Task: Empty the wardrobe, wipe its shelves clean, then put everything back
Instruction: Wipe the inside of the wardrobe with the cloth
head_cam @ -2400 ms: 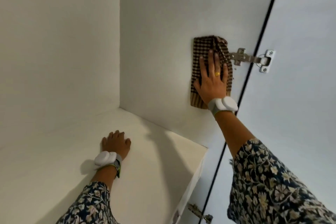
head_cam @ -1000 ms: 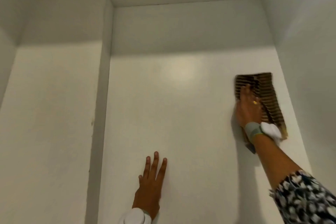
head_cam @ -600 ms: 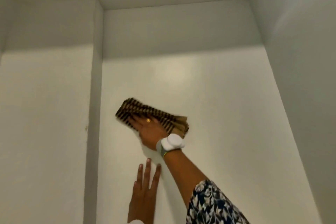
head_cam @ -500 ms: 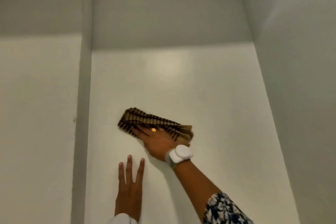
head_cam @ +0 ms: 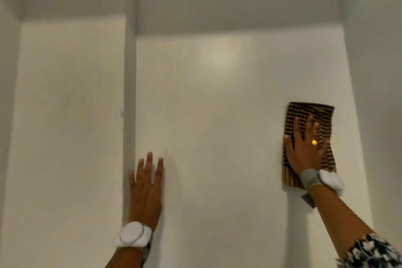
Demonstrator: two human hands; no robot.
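the right hand (head_cam: 304,152) presses a brown striped cloth (head_cam: 313,113) flat on the white wardrobe shelf (head_cam: 217,115), near its right wall, fingers (head_cam: 296,128) spread straight. the left hand (head_cam: 145,189) lies flat beside the divider (head_cam: 129,72), fingers released, holding nothing.

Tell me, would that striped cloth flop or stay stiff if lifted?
Probably floppy: the cloth lies folded flat under the right hand. Likely light, being thin. It should slide easily; the shelf shows a glossy sheen.

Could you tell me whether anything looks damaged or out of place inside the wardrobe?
Only a small dark speck beside the upright divider, above the left hand; it could be dirt or a chip.
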